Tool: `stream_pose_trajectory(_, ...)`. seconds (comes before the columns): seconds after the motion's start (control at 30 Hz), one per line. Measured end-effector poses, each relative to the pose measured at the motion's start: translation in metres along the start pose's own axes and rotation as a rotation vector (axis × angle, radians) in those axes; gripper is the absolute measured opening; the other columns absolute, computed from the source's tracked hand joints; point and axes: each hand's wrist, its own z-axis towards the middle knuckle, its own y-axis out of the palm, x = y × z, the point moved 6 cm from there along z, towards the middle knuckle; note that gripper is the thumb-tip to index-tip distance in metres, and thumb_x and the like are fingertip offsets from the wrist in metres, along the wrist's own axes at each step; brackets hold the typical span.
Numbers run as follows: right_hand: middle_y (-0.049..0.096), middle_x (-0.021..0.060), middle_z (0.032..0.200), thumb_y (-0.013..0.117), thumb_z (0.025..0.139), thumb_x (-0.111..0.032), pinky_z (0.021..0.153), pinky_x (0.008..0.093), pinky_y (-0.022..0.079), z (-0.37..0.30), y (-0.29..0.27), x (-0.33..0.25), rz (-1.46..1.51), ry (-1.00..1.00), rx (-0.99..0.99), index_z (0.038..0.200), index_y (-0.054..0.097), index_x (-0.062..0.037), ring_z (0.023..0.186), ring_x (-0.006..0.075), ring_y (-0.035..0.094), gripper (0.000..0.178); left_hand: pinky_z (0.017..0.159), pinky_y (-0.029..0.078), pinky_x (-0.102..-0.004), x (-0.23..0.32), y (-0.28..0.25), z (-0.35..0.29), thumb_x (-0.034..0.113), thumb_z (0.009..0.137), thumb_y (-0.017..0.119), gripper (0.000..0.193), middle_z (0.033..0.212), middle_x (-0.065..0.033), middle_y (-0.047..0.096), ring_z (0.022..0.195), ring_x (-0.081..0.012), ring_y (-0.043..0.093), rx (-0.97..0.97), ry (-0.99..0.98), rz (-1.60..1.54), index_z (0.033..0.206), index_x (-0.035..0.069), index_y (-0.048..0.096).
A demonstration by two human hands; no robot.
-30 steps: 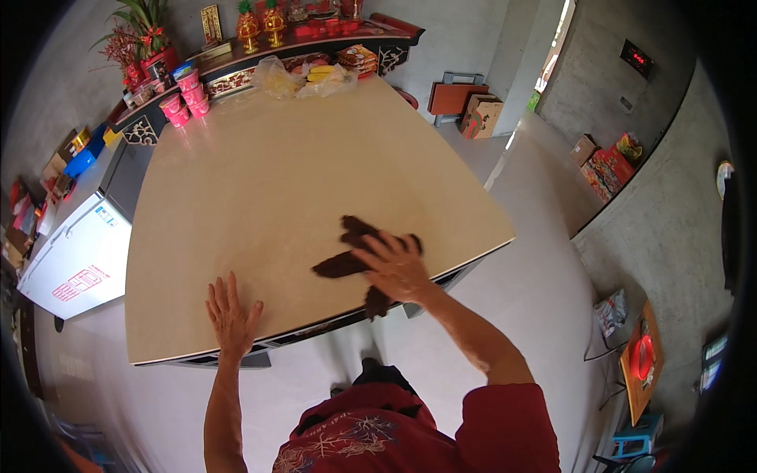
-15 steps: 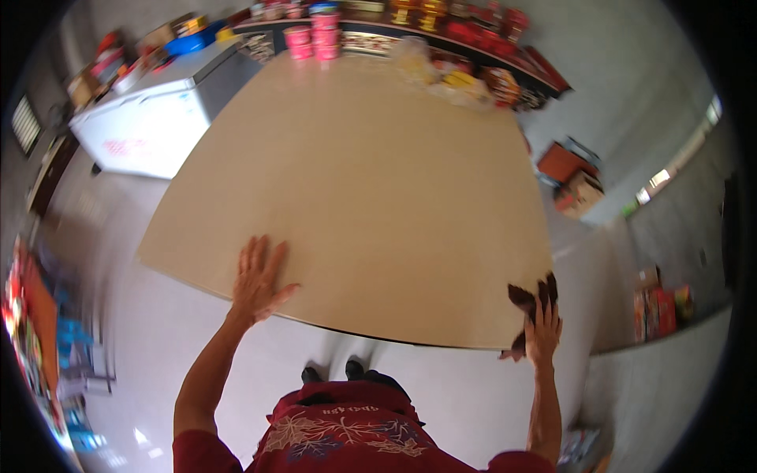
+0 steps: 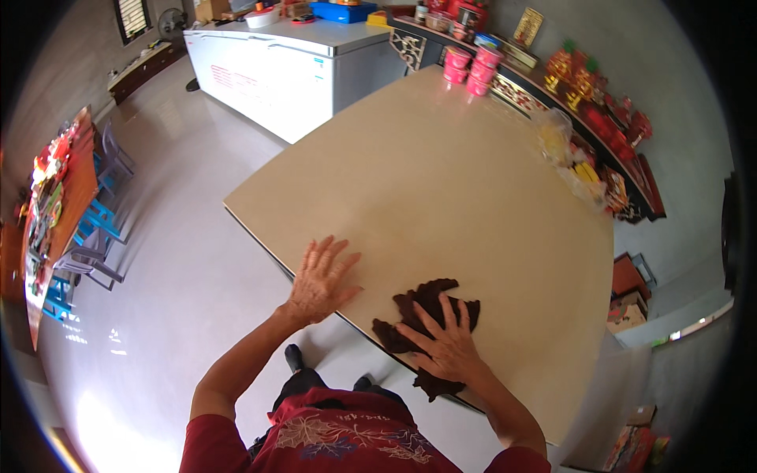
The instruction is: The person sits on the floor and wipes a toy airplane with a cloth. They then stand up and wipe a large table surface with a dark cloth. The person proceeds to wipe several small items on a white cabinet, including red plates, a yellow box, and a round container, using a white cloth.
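Observation:
A beige tabletop [image 3: 441, 197] spreads out in front of me. My right hand [image 3: 448, 347] lies with fingers spread over a crumpled dark brown cloth [image 3: 434, 290], pressing it to the table close to the near edge. Part of the cloth hangs past that edge, and the palm hides some of its middle. To the left of the cloth, my left hand [image 3: 319, 280] rests flat on the bare tabletop, open, with its fingers apart and nothing in them.
Pink tubs [image 3: 481, 71] and plastic bags of packets [image 3: 579, 169] stand at the table's far side, before a dark carved altar shelf [image 3: 552, 98]. A white chest freezer [image 3: 272, 83] is at the back left. Farther left, plastic chairs [image 3: 95, 248] line an orange-brown table [image 3: 75, 193].
The view has swung left, so more of the freezer and chairs shows. My right hand and the cloth have moved from the right corner toward the left hand, along the near edge.

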Motion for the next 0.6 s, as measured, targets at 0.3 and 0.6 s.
stream_pose_trajectory(0.3,0.036,0.0033,0.147,0.058,0.085,-0.045,0.103,0.0649,0.02,0.205,0.034,-0.029,0.029,-0.15,0.115,0.136,0.047,-0.0352,0.133,0.0407,0.028,0.053,0.101,0.035,-0.0466,-0.239,-0.071,-0.041,0.024,0.085,0.066,0.051,0.133,-0.0182,0.044,0.123,-0.0365,0.039,0.37,-0.532,0.069,0.128,0.005,0.047)
stream_pose_trajectory(0.6,0.036,0.0008,0.147,0.052,0.09,-0.043,0.102,0.0627,0.02,0.343,0.061,0.026,-0.111,0.07,0.221,0.136,0.046,-0.0345,0.133,0.0359,0.031,0.047,0.078,0.049,-0.0355,-0.3,-0.04,-0.01,0.027,0.095,0.054,0.032,0.1,-0.0187,0.063,0.09,-0.027,0.062,0.172,-0.571,-0.656,0.115,0.002,0.058)
